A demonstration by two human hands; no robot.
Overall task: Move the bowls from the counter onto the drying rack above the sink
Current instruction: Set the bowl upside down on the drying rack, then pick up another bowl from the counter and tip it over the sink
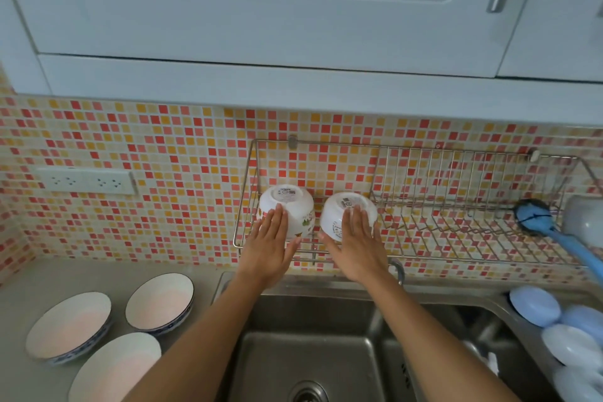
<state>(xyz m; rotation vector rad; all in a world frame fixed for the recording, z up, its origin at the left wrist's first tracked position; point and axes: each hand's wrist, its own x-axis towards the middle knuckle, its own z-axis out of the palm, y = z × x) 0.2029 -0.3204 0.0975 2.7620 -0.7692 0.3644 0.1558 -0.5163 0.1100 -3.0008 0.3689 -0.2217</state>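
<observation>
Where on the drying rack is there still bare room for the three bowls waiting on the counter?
The drying rack is bare from the right bowl across to the blue brush. Its left end is crowded: the left bowl and right bowl sit upside down, with the left hand and right hand flat against them.

Two upturned bowls (287, 209) (347, 215) sit side by side on the rack's (456, 232) left end; three more bowls (160, 302) wait on the counter (39, 281), left of the rack.

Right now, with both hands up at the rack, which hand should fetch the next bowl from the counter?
Left. The three remaining bowls sit on the counter left of the sink, nearest the left hand. The right hand would probably have to cross over.
</observation>
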